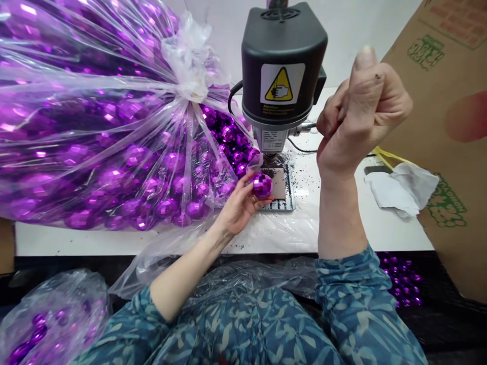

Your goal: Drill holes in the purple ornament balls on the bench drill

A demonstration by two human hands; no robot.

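My left hand (243, 203) is closed around a shiny purple faceted ball ornament (262, 185), gripping it with the fingertips. The ball is just below the spindle of a black bench drill press (284, 61), over a small board (279, 182) on its slotted metal base (287, 205). To the right of the machine, my right hand (361, 111) is raised in a fist with the thumb up. A thin metal lever (310, 125) runs from the machine into that fist; its end is hidden by the fingers.
A big tied clear bag (114, 142) full of purple balls fills the left. Dark shavings (300, 170) litter the white table (388, 228). Crumpled white paper (403, 187) lies by a cardboard box (449, 152). More balls are in a bag (57, 314) and a dark crate (403, 279) below.
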